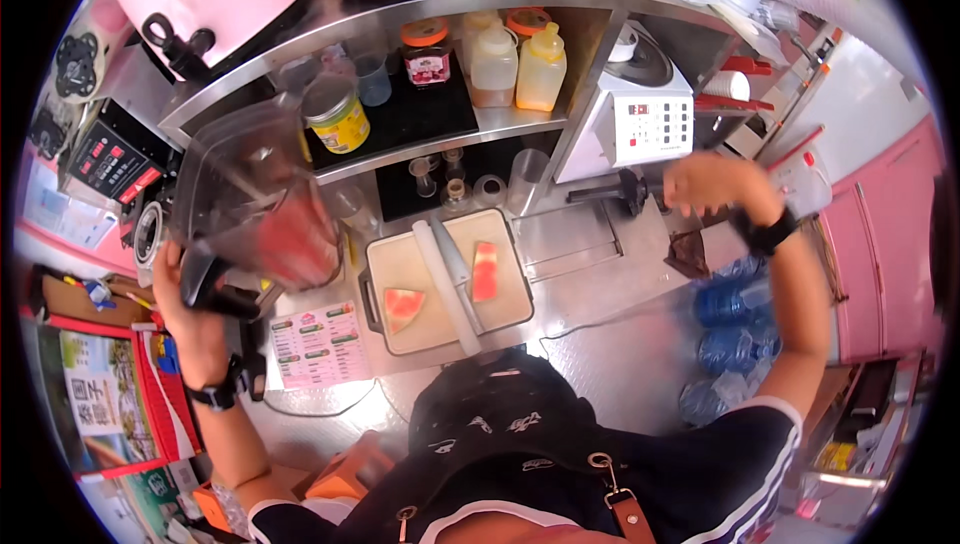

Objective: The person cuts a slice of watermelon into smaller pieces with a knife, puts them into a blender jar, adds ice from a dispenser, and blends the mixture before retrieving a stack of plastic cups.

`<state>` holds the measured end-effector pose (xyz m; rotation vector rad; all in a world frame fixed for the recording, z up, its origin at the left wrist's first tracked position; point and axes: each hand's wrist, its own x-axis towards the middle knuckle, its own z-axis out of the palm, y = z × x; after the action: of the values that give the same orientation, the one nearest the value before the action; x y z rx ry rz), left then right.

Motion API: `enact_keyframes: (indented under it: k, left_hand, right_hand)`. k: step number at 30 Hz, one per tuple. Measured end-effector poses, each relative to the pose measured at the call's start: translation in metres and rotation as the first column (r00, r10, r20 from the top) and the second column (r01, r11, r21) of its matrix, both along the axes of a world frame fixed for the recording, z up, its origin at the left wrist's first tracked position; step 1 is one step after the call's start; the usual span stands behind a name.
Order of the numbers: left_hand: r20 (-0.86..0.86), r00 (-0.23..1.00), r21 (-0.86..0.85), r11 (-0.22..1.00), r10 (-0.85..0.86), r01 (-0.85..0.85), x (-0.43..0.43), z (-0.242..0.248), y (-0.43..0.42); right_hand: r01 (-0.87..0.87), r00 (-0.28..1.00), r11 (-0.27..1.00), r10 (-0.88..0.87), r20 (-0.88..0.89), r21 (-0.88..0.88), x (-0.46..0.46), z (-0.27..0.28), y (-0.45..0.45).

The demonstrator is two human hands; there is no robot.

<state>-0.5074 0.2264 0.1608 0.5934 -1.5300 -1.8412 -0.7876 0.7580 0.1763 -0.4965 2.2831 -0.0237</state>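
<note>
My left hand (184,311) grips the black handle of a clear blender jug (247,199), which is tilted and has red contents at its lower right side. My right hand (716,184) is raised at the right with bent fingers and nothing visible in it, close to a black handled tool (626,193) on the counter. Between the hands lies a cream cutting board (397,259). On it are two watermelon pieces, one at the left (403,307) and one at the right (485,272), with a knife (450,255) and a white rod (442,281) between them.
Shelves behind hold a yellow-labelled tub (337,120), a jar with an orange lid (426,56) and squeeze bottles (541,68). A white keypad machine (649,128) stands at the right. A printed menu sheet (319,345) lies left of the board. Large blue water bottles (724,304) stand below at the right.
</note>
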Motion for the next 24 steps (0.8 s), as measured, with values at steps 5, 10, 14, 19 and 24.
enact_keyframes:
  k: [5, 10, 14, 19, 24]
  left_hand:
    - [0.093, 0.982, 0.178, 0.968, 0.164, -0.179, 0.056, -0.006, 0.010]
    - [0.044, 0.929, 0.266, 0.892, 0.366, -0.365, 0.131, 0.000, 0.051]
    - [0.033, 0.804, 0.289, 0.764, 0.594, -0.577, 0.168, 0.009, 0.048]
    - [-0.100, 0.678, 0.276, 0.675, 0.728, -0.684, 0.232, 0.002, 0.020]
    - [-0.176, 0.678, 0.286, 0.697, 0.713, -0.658, 0.256, -0.007, -0.063]
  right_hand:
    - [-0.161, 0.789, 0.987, 0.137, -0.599, 0.014, -0.091, -0.309, 0.213]
    - [0.058, 0.513, 0.983, 0.121, -0.850, 0.176, -0.136, -0.421, 0.187]
    - [0.245, 0.262, 0.969, -0.102, -0.960, -0.036, -0.161, -0.486, 0.235]
    - [0.448, 0.566, -0.019, -0.768, 0.300, -0.894, -0.122, -0.498, 0.243]
    - [0.262, 0.415, 0.111, -0.910, 0.008, -0.959, 0.042, -0.396, 0.140]
